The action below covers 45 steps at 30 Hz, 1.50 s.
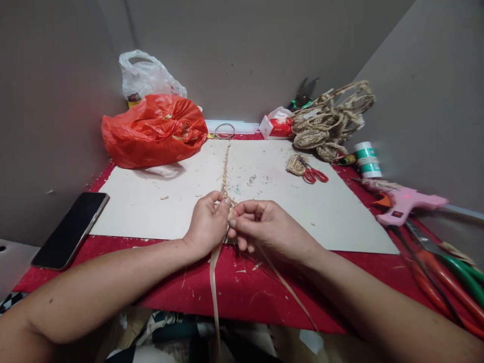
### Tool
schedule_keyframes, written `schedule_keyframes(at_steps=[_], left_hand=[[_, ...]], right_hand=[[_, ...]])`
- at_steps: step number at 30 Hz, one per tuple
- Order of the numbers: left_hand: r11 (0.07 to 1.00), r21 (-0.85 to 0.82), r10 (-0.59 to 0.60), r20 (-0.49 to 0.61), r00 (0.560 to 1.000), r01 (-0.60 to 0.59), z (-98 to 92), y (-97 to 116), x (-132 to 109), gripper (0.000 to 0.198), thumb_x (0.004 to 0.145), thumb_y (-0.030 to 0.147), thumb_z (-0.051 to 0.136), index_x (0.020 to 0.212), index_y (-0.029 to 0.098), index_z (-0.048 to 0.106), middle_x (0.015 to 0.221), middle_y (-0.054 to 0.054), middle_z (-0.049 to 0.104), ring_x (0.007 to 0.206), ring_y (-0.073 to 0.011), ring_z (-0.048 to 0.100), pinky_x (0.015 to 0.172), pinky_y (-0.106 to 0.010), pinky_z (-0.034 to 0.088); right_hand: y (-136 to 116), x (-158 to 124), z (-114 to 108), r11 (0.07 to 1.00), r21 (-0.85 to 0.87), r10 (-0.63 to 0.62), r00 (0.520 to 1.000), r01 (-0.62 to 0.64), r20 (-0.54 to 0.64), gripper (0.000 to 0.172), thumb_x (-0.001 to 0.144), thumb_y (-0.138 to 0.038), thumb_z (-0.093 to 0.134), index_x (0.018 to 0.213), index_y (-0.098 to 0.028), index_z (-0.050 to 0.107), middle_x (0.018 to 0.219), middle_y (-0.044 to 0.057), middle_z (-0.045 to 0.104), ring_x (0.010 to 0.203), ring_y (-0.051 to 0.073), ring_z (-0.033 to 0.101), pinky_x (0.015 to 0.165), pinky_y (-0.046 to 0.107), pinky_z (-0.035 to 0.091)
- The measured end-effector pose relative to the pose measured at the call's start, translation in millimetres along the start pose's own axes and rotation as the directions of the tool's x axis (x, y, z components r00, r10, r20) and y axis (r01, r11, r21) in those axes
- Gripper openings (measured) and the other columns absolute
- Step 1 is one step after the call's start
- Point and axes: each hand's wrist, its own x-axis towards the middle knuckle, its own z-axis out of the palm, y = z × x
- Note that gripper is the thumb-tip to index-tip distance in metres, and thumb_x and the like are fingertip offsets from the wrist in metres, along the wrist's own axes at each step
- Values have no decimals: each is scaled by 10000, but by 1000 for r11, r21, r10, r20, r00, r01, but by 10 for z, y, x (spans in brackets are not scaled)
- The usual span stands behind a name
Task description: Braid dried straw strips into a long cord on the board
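Observation:
A thin straw braid (226,169) lies on the white board (181,194), running away from my hands toward the far edge. My left hand (210,220) pinches the near end of the braid between thumb and fingers. Right beside it, my right hand (257,222) has its thumb and forefinger closed on a pale straw strand at the braid's end. One long flat strand (214,282) hangs down from under my left hand over the table edge. A second strand (289,288) trails down to the right from beneath my right hand.
A red plastic bag (151,133) and a phone (71,229) are on the left. To the right are red-handled scissors (315,175), a braided coil bundle (321,121), a tissue pack (278,126), a tape roll (367,160), a pink glue gun (410,201) and large shears (446,277).

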Motion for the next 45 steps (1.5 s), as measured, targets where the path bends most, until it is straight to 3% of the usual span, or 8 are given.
schedule_keyframes(at_steps=[17,25,33,39,42,45], left_hand=[[999,47,12,1,1000,-12,16,24,-6,170,832,299,489,723,170,470,447,35,515,353,-61,433,363,-166,289],[999,-8,-39,15,999,40,14,22,-1,184,851,332,466,747,182,448,390,58,473,317,-62,428,337,-158,284],[1000,-23,-19,52,998,20,23,16,-17,180,855,323,454,745,181,445,384,55,485,318,-77,447,349,-163,299],[1000,0,-15,-16,1000,15,1,-4,2,185,811,320,522,715,169,477,444,50,479,361,-49,389,384,-165,246],[999,-35,-40,-13,999,39,3,-36,24,182,804,329,528,724,168,496,458,49,470,381,-55,389,396,-174,242],[993,-106,-48,-20,999,46,10,-65,50,170,783,302,545,702,165,486,503,38,501,425,-57,413,429,-174,281]], right_hand=[[-15,-43,50,994,-109,-30,998,24,-52,146,697,-208,598,629,-175,474,466,-37,535,341,57,464,362,171,365],[4,-5,-16,998,48,31,999,-32,33,236,657,-293,695,694,-153,508,644,11,646,414,58,546,374,150,419],[-11,-46,19,998,-64,21,999,-19,39,133,721,-227,602,671,-156,502,555,-16,591,387,55,507,384,161,404],[-20,-24,-53,983,-185,-12,997,-1,-71,111,708,-152,567,638,-163,482,483,-23,549,383,76,501,387,176,360],[-56,-22,-126,995,-93,-49,999,47,-21,87,709,-187,605,689,-162,524,550,-18,577,443,81,516,453,199,404],[-81,-16,-157,984,-5,-179,984,179,-8,97,709,-202,641,698,-160,555,684,9,631,616,101,577,621,229,457]])
